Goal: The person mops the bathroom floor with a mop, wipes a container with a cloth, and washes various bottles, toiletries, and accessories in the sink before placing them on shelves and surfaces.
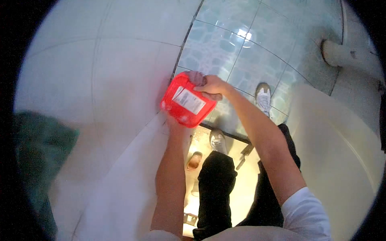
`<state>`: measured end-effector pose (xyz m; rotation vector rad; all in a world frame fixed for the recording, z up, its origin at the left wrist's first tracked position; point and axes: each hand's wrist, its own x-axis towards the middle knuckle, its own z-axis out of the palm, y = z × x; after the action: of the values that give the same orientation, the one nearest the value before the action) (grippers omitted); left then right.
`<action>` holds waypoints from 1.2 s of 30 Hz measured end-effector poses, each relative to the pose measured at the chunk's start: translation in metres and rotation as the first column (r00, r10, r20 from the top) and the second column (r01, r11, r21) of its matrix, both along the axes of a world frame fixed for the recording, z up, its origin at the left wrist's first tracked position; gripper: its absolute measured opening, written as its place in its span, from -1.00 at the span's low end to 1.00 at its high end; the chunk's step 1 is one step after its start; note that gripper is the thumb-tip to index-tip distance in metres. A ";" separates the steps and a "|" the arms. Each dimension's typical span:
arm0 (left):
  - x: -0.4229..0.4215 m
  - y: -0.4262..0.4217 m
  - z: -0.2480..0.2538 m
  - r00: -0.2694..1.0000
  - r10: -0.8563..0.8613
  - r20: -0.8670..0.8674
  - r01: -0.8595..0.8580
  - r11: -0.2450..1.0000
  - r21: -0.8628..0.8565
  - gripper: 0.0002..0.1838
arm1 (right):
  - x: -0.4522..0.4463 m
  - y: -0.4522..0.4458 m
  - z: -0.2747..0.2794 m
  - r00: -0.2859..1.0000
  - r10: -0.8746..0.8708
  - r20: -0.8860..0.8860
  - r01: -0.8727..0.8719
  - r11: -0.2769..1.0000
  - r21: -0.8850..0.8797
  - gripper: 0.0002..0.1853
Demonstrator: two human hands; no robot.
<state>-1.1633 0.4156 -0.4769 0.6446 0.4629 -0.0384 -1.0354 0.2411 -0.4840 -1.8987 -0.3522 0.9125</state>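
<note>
Glossy tiles (219, 44); rounded red container (188, 101).

The red container (180, 111) looks to me like smooth, shiny plastic, its white label (189, 101) like paper, and the bunched cloth (196, 77) against it looks soft and rough. On the far side the floor tiles (267, 34) gleam, glazed and glossy, while the left wall (132, 68) is smooth but duller; the near black trousers (217, 174) are matt fabric.

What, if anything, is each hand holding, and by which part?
Right hand: a bunched cloth, by its middle, against the red container. Left hand: mostly hidden behind the container's lower edge; exact hold unclear.
</note>
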 end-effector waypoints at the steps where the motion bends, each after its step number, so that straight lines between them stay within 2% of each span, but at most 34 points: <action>1: 0.037 0.010 0.023 0.988 -0.013 -0.154 0.020 0.999 0.044 -0.15 | 0.028 0.024 -0.019 0.998 -0.059 -0.003 0.059 0.998 0.004 -0.39; 2: 0.048 0.041 -0.010 0.960 0.050 -0.277 -0.029 0.997 0.077 -0.13 | 0.047 0.067 -0.065 0.999 -0.041 0.022 0.041 0.999 -0.010 -0.41; 4: 0.047 0.097 -0.023 0.871 0.131 -0.474 -0.057 0.984 0.168 -0.20 | 0.068 0.110 -0.043 0.999 -0.041 0.008 0.041 0.999 0.008 -0.41; 5: 0.039 0.118 -0.036 0.824 0.195 -0.532 -0.047 0.959 0.279 -0.25 | 0.070 0.126 -0.032 0.999 -0.040 0.018 0.039 0.998 0.050 -0.42; 6: 0.033 0.129 -0.043 0.771 0.258 -0.582 -0.001 0.914 0.405 -0.30 | 0.076 0.133 -0.025 0.999 -0.039 0.002 0.038 0.998 0.041 -0.42; 7: 0.025 0.133 -0.045 0.715 0.311 -0.626 0.099 0.842 0.531 -0.35 | 0.075 0.133 -0.020 0.989 -0.134 0.067 0.136 0.990 -0.032 -0.44; 8: 0.022 0.139 -0.040 0.639 0.344 -0.688 0.307 0.706 0.639 -0.40 | 0.090 0.135 -0.006 0.968 -0.221 0.119 0.233 0.967 -0.107 -0.45; 9: 0.021 0.139 -0.034 0.543 0.331 -0.772 0.642 0.428 0.636 -0.45 | 0.086 0.122 0.011 0.967 -0.217 0.134 0.232 0.967 -0.109 -0.45; 10: 0.023 0.134 -0.022 0.394 0.322 -0.861 0.903 0.037 0.428 -0.50 | 0.078 0.104 0.030 0.874 -0.484 0.043 0.484 0.875 -0.006 -0.43; 11: 0.028 0.126 -0.003 0.294 0.298 -0.908 0.939 -0.269 0.215 -0.55 | 0.075 0.083 0.055 0.708 -0.703 -0.065 0.706 0.704 0.075 -0.41; 12: 0.036 0.094 0.025 0.545 0.316 -0.776 0.751 -0.597 0.284 -0.69 | 0.071 0.059 0.077 0.587 -0.744 -0.320 0.800 0.594 0.088 -0.42; 13: 0.036 0.068 0.048 0.752 0.322 -0.574 0.658 -0.402 0.637 -0.71 | 0.062 0.035 0.087 0.486 -0.757 -0.437 0.856 0.514 0.061 -0.41; 14: 0.038 0.053 0.072 0.820 0.328 -0.469 0.551 -0.230 0.802 -0.68 | 0.053 0.010 0.098 0.366 -0.758 -0.540 0.906 0.423 0.021 -0.41; 15: 0.038 0.040 0.095 0.791 0.353 -0.499 0.543 -0.029 0.839 -0.66 | 0.048 -0.014 0.108 0.296 -0.794 -0.530 0.928 0.370 -0.036 -0.39; 16: 0.036 0.028 0.116 0.739 0.381 -0.556 0.524 0.194 0.829 -0.63 | 0.040 -0.035 0.131 0.239 -0.780 -0.578 0.932 0.352 -0.089 -0.46; 18: 0.039 0.005 0.151 0.621 0.422 -0.661 0.448 0.501 0.741 -0.57 | 0.030 -0.075 0.167 0.110 -0.690 -0.715 0.940 0.307 -0.152 -0.51; 20: 0.062 -0.020 0.195 0.586 0.421 -0.692 0.341 0.647 0.682 -0.51 | 0.049 -0.099 0.226 0.063 -0.613 -0.788 0.957 0.261 -0.127 -0.49; 21: 0.073 -0.043 0.222 0.610 0.407 -0.680 0.335 0.645 0.687 -0.51 | 0.059 -0.114 0.256 -0.036 -0.504 -0.863 0.997 0.045 -0.069 -0.50; 22: 0.106 -0.049 0.252 0.583 0.356 -0.730 0.265 0.766 0.585 -0.50 | 0.092 -0.108 0.290 -0.114 -0.386 -0.915 0.984 -0.169 -0.052 -0.49; 23: 0.126 -0.074 0.276 0.573 0.317 -0.756 0.202 0.839 0.505 -0.48 | 0.110 -0.136 0.326 -0.070 -0.420 -0.905 0.997 -0.057 -0.051 -0.47; 24: 0.144 -0.065 0.282 0.586 0.057 -0.808 0.393 0.852 0.346 -0.38 | 0.121 -0.143 0.340 -0.057 -0.427 -0.903 0.997 -0.076 -0.027 -0.47; 26: 0.197 -0.114 0.354 0.678 -0.030 -0.735 0.413 0.842 0.346 -0.37 | 0.141 -0.161 0.345 0.307 -0.480 -0.822 0.945 0.258 0.202 -0.57; 27: 0.226 -0.132 0.376 0.689 -0.053 -0.723 0.430 0.833 0.349 -0.37 | 0.164 -0.152 0.364 0.224 -0.806 -0.547 0.968 0.249 0.029 -0.61; 28: 0.250 -0.143 0.393 0.716 -0.212 -0.665 0.479 0.842 0.248 -0.38 | 0.181 -0.145 0.391 0.203 -0.821 -0.533 0.976 0.216 0.039 -0.61; 29: 0.270 -0.156 0.410 0.714 -0.367 -0.596 0.546 0.825 0.146 -0.38 | 0.191 -0.144 0.414 0.304 -0.861 -0.408 0.944 0.330 0.005 -0.60; 30: 0.296 -0.177 0.429 0.694 -0.419 -0.586 0.593 0.794 0.135 -0.38 | 0.203 -0.152 0.438 0.391 -0.880 -0.271 0.906 0.419 -0.054 -0.58; 32: 0.344 -0.204 0.465 0.674 -0.470 -0.570 0.499 0.858 -0.119 -0.43 | 0.220 -0.151 0.465 0.425 -0.864 -0.271 0.900 0.435 0.027 -0.54; 33: 0.364 -0.221 0.484 0.652 -0.509 -0.562 0.541 0.832 -0.126 -0.43 | 0.225 -0.154 0.478 0.384 -0.886 -0.259 0.920 0.391 0.026 -0.54; 35: 0.404 -0.249 0.524 0.739 -0.581 -0.340 0.584 0.805 -0.106 -0.51 | 0.243 -0.159 0.503 0.432 -0.888 -0.159 0.901 0.430 0.047 -0.51; 36: 0.419 -0.259 0.520 0.712 -0.622 -0.326 0.626 0.772 -0.106 -0.51 | 0.254 -0.172 0.511 0.387 -0.910 -0.146 0.922 0.384 0.054 -0.51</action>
<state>-0.7447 0.1570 0.0428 0.7899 0.5632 -0.8167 -0.7809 0.0694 0.0273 -1.5346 0.6965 0.1621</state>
